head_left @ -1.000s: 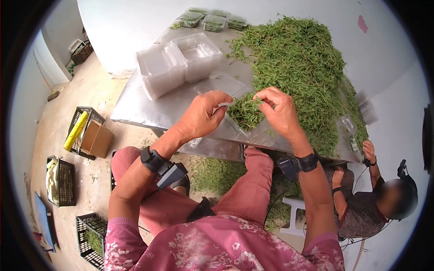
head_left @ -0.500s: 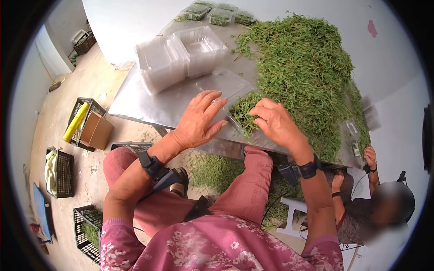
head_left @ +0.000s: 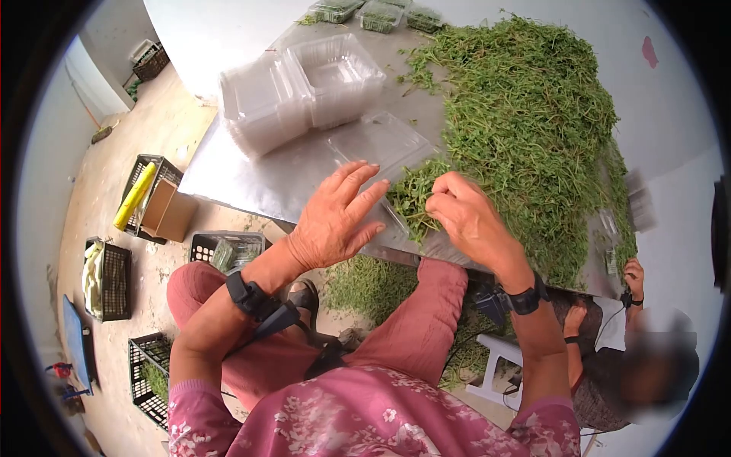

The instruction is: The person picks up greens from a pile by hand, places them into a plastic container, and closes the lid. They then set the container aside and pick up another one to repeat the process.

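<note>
The small heap of herb sprigs [head_left: 411, 196] lies in the near half of an open clear clamshell tray [head_left: 378, 139], at the near edge of the steel surface [head_left: 251, 177], with the tray's lid half lying open just beyond it. The right hand [head_left: 470, 219] is on the right of this heap, its grip pinched together on a few of the sprigs. The left hand [head_left: 335, 219] is on the left, its grip apart, fingers spread flat and touching or just above the tray's near-left corner – I cannot tell which.

The main risk is the edge. The tray is so close to the near rim that a sideways tug from the right hand, with the left hand not pressing down, could slide the light plastic off the surface. Sprigs already lie on the floor [head_left: 371, 286] below, so loose ones drop easily here.

The heap also touches the big herb pile [head_left: 533, 129] on the right, where tangled stems could drag extra sprigs in or pull packed ones back out. Overfilling could leave stems across the rim and stop the lid seating.

Further off, the stack of empty clamshells [head_left: 304, 84] is at the far left and the filled trays [head_left: 365, 11] are at the far edge, both well apart from the hands. Another person's hand [head_left: 632, 274] works at the near right end, close enough to jog the surface.
</note>
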